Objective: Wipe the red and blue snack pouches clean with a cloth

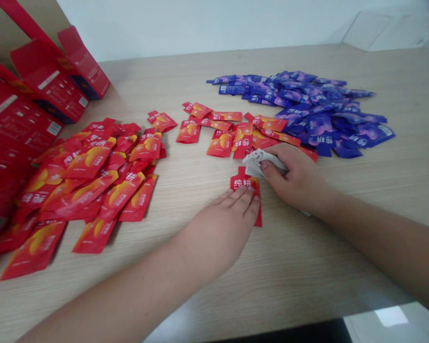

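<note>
My left hand (232,224) lies flat with its fingers stretched over a red sachet (242,177), pressing it to the table. The sachet's spout end points away from me, and part of its body is hidden under my fingers. Just beyond, my right hand (295,174) is closed around a crumpled white cloth (256,161), which is at the sachet's upper right corner. Whether the cloth touches the sachet I cannot tell. Behind my hands lies a loose group of red and orange sachets (221,142).
To the left, a large pile of red sachets (93,162) spreads beside several red boxes (57,85). A heap of purple sachets (321,126) lies at the back right, touching some red ones. The wooden table (307,267) meets a white wall (200,26) behind.
</note>
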`<state>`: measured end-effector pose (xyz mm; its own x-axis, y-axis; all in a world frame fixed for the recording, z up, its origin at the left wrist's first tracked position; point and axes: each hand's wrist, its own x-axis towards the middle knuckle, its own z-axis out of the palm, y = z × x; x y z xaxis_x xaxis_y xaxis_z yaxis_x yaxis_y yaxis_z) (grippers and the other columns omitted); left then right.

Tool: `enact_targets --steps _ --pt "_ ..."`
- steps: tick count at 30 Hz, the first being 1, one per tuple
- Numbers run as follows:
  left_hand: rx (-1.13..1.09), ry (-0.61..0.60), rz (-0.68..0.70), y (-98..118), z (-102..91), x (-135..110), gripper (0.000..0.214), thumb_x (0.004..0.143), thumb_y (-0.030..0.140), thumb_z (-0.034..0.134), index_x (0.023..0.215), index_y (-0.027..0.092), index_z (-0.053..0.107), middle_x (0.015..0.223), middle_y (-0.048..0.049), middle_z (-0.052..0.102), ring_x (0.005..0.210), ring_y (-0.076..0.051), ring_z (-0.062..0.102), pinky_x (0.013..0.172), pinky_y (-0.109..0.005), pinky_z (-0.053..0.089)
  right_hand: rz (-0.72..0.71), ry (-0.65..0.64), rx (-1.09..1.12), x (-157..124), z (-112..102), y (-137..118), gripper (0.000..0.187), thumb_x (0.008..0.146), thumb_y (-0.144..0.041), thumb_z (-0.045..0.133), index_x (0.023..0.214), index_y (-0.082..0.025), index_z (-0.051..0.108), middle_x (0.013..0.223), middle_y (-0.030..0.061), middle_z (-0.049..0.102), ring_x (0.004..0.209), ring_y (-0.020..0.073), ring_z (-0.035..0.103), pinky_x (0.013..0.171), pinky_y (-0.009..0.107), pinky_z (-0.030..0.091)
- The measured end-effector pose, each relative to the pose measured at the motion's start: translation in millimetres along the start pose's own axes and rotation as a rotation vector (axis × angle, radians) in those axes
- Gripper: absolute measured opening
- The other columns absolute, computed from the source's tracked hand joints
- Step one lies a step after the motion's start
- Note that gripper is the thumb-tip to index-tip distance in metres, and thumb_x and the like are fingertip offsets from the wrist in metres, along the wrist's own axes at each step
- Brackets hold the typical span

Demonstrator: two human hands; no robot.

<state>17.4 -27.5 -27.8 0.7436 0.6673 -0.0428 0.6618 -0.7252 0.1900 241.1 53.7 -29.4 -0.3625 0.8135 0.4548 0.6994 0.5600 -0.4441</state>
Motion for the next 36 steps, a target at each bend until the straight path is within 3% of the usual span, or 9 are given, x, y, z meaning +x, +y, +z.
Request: enact_targets --steps 3,6,9,15,18,23,26,31,36 --pt "-0.044 0.024 -0.022 5.6 0.0 -6.0 0.061 0.111 0.031 0.047 0.165 0.004 0.039 0.175 -0.0242 0.029 0.165 -0.033 0.029 0.135 -0.051 0.029 0.006 0.015 0.003 0.3 -0.6 -0.2 0.020 0.105 -0.031 0.055 0.119 -0.029 0.069 0.114 0.0111 0.077 0.106 0.0345 0.072 0.093 0.054 0.059" --pt "-0.115 0.005 -0.055 9.9 -0.5 -12.6 0.084 0.107 0.057 0.055 0.168 0.004 0.033 0.178 -0.0245 0.018 0.168 -0.036 0.017 0.136 -0.054 0.025 0.030 0.045 -0.003 1.0 -1.4 0.1 0.018 0.105 -0.032 0.054 0.116 -0.027 0.069 0.109 0.0115 0.076 0.101 0.0334 0.072 0.090 0.051 0.059" --pt "-0.149 -0.022 -0.068 12.2 -1.7 -14.2 0.094 0.103 0.067 0.058 0.168 0.004 0.031 0.179 -0.0247 0.015 0.168 -0.037 0.015 0.136 -0.057 0.022 0.034 0.086 -0.015 1.3 -1.6 1.0 0.019 0.106 -0.033 0.054 0.116 -0.026 0.069 0.107 0.0115 0.076 0.099 0.0327 0.071 0.088 0.050 0.059" --pt "-0.151 0.104 -0.185 13.9 -5.1 -1.9 0.064 0.097 0.054 0.072 0.140 0.009 0.059 0.166 -0.0286 0.044 0.159 -0.043 0.040 0.131 -0.056 0.035 0.025 0.065 -0.006 1.6 -2.5 1.1 0.019 0.106 -0.033 0.054 0.116 -0.026 0.068 0.107 0.0119 0.076 0.098 0.0327 0.071 0.087 0.050 0.058" --pt "-0.177 0.178 -0.271 10.8 -6.9 2.4 0.043 0.098 0.031 0.067 0.134 0.010 0.059 0.153 -0.0268 0.055 0.148 -0.039 0.054 0.124 -0.050 0.046 0.033 0.060 -0.001 1.8 -3.1 0.8 0.016 0.105 -0.031 0.055 0.114 -0.025 0.067 0.107 0.0118 0.076 0.097 0.0314 0.070 0.086 0.048 0.058" --pt "-0.019 0.118 -0.283 -1.1 -11.2 3.1 0.042 0.096 0.006 0.052 0.138 0.009 0.056 0.151 -0.0253 0.059 0.143 -0.038 0.059 0.118 -0.055 0.050 0.042 0.064 0.011 2.1 -2.1 2.3 0.015 0.104 -0.029 0.057 0.113 -0.024 0.067 0.104 0.0106 0.075 0.093 0.0296 0.070 0.082 0.044 0.057" --pt "0.094 0.120 -0.345 -9.5 -16.1 3.1 0.036 0.101 0.010 0.053 0.135 0.015 0.060 0.132 -0.0164 0.071 0.122 -0.035 0.070 0.102 -0.053 0.058 0.037 0.096 0.019 2.1 -0.4 4.1 0.014 0.102 -0.030 0.060 0.111 -0.024 0.068 0.102 0.0093 0.075 0.091 0.0290 0.070 0.079 0.043 0.056" --pt "0.190 0.161 -0.344 -22.3 -26.6 0.0 0.022 0.101 0.017 0.060 0.119 0.022 0.072 0.111 -0.0075 0.076 0.104 -0.034 0.074 0.089 -0.050 0.057 0.035 0.122 0.039 2.3 0.2 5.7 0.011 0.100 -0.029 0.062 0.109 -0.026 0.069 0.098 0.0078 0.075 0.087 0.0282 0.070 0.076 0.042 0.055" --pt "-0.176 0.452 -0.350 -23.3 -34.6 -6.9 0.017 0.106 0.026 0.059 0.115 0.024 0.073 0.096 -0.0011 0.077 0.081 -0.022 0.072 0.073 -0.035 0.052 0.056 0.119 0.073 2.8 -1.4 5.3 0.012 0.101 -0.030 0.062 0.109 -0.025 0.070 0.098 0.0072 0.076 0.086 0.0281 0.070 0.076 0.042 0.055"
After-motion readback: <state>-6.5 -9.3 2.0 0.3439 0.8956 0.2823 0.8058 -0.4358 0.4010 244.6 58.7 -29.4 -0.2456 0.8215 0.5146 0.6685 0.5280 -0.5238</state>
